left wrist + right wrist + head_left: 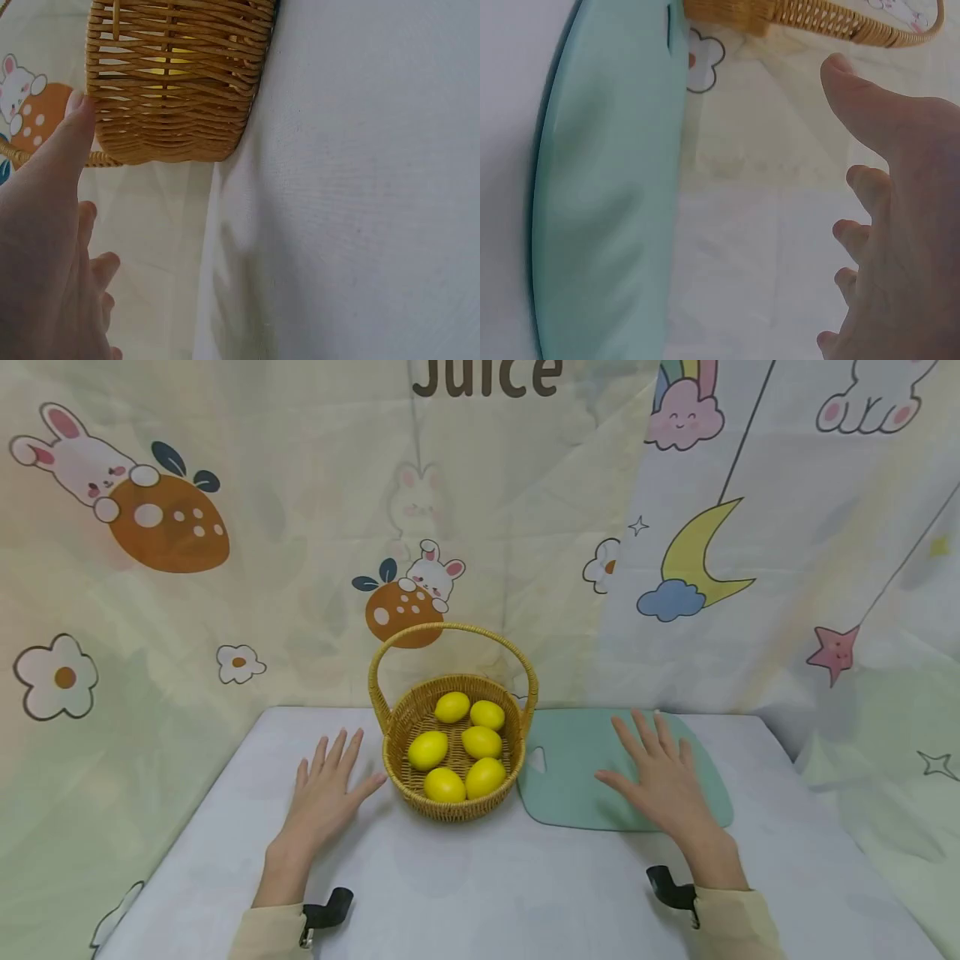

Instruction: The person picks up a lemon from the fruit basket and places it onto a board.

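A round wicker basket (452,811) with a tall arched handle stands near the back of the table, holding several yellow lemons (428,750). To its left, my left hand (324,797) hovers with fingers spread, its thumb tip close to the basket's side. The left wrist view shows that thumb (64,146) beside the woven wall. On the right lies a pale green cutting board (573,793), flat on the table. Over it my right hand (663,777) is held with straight, spread fingers. In the right wrist view its shadow falls on the board, and the hand holds nothing.
A white cloth covers the table (480,893). Right behind the table's back edge hangs a printed curtain (315,527) with bunnies, flowers and a moon. Each wrist wears a black camera mount (328,908).
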### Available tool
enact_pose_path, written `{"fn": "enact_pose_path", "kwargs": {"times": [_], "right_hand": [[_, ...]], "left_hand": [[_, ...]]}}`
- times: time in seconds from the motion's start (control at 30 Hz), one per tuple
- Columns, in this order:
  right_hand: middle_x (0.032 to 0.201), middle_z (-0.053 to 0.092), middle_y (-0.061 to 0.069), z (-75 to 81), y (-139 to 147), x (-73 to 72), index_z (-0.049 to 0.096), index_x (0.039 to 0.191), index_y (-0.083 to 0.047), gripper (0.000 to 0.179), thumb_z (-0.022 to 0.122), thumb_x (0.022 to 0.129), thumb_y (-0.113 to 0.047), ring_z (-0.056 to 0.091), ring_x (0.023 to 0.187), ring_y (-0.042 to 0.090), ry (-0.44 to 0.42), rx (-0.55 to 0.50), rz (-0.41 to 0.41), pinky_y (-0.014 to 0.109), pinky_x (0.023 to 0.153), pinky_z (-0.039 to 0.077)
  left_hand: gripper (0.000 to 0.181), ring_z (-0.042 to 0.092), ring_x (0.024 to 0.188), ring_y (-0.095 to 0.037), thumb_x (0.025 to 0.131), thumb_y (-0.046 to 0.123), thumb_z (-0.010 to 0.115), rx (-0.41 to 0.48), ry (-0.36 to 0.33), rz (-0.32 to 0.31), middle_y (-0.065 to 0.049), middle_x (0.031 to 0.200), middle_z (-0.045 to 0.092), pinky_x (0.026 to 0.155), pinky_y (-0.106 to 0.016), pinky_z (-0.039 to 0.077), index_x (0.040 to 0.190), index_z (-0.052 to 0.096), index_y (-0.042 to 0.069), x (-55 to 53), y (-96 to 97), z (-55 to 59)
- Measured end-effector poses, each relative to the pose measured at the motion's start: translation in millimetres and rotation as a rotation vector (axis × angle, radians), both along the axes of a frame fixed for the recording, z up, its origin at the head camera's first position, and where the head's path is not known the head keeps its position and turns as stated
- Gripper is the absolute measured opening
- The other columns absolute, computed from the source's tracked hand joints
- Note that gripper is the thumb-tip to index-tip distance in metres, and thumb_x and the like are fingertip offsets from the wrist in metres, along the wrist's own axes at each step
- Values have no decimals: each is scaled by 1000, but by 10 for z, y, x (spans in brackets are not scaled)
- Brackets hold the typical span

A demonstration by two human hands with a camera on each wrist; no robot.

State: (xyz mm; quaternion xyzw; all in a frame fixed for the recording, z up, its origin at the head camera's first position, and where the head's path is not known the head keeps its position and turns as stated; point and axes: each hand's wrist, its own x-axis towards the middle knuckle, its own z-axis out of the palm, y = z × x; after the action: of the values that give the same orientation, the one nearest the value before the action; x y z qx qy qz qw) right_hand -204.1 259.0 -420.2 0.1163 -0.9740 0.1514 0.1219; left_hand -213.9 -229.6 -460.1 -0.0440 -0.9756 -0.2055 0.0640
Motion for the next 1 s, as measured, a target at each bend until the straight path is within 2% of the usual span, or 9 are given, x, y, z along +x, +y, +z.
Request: {"fn": "enact_pose_path", "kwargs": {"times": [0.37, 0.77, 1.0], "right_hand": [[169, 8, 7, 53, -298, -25, 19, 160, -28, 88, 59, 90, -63, 0, 155, 41, -38, 15, 49, 74, 115, 5], [168, 13, 11, 56, -466, -45, 22, 160, -26, 88, 63, 89, -60, 5, 154, 42, -44, -26, 120, 73, 115, 8], [168, 13, 9, 69, -575, -47, 22, 160, -27, 87, 63, 90, -58, 7, 154, 42, -44, -37, 166, 72, 116, 9]], "left_hand": [[91, -1, 155, -40, 91, 77, 39, 15, -2, -22, -11, 168, 11, 118, -69, 1, 161, 8, 29, -9, 30, 27], [89, 2, 155, -39, 91, 77, 38, 42, -30, -41, -9, 169, 10, 118, -68, 3, 161, 5, 32, -16, 79, -11], [87, 4, 155, -39, 94, 72, 43, 83, -47, -61, -8, 168, 14, 119, -68, 4, 161, 7, 31, -27, 141, -33]]}}
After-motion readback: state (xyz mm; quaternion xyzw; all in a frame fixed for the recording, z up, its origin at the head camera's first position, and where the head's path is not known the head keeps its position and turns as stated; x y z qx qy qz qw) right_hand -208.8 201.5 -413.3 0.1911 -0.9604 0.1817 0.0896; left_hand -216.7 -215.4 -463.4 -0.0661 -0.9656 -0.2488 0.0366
